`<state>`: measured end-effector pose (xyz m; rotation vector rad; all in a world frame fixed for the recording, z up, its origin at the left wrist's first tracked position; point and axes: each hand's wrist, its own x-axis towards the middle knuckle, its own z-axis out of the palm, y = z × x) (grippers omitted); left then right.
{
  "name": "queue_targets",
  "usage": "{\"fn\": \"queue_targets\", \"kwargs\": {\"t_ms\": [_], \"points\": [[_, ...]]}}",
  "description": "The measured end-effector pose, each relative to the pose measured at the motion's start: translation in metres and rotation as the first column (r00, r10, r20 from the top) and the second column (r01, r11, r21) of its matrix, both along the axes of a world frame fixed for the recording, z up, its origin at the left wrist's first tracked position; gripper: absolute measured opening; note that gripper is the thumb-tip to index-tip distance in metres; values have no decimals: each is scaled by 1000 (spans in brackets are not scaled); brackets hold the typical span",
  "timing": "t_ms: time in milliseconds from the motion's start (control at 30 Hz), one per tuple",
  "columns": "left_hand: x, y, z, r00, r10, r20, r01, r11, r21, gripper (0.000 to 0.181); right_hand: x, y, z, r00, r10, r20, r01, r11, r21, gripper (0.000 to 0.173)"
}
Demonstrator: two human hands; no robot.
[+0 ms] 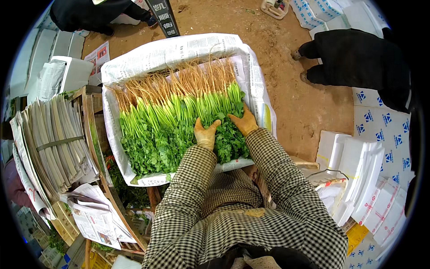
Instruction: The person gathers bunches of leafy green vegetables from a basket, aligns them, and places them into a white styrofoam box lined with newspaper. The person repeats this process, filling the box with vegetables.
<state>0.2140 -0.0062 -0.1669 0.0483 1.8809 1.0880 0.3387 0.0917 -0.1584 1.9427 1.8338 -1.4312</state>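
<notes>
A box lined with newspaper stands before me, filled with a row of cilantro. Its brown roots point to the far side and the leaves lie towards me. My left hand, in a tan glove, rests on the leaves right of the middle, thumb spread from the fingers. My right hand, in an orange-tan glove, lies at the right end of the row, beside the lined wall, its thumb towards the left hand. The fingertips of both hands are partly hidden in the greens, so any grip is unclear.
Strapped newspapers and loose sheets lie on a wooden rack at left. A dark post rises behind the box. White foam boxes stand at right. People in dark clothes are at upper right and upper left.
</notes>
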Motion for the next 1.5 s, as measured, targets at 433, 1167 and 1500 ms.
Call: {"fn": "queue_targets", "kwargs": {"t_ms": [433,1167,1500], "points": [[3,0,7,973,-211,93,211,978,11,83,-55,-18,24,788,568,238,-616,727,304,68],[-94,-13,-42,-322,-776,-543,840,30,-542,78,-81,-32,-50,672,575,466,-731,614,298,68],[-96,-171,128,384,-398,-833,658,751,-55,58,-127,-27,132,782,596,-183,-222,541,811,48]]}}
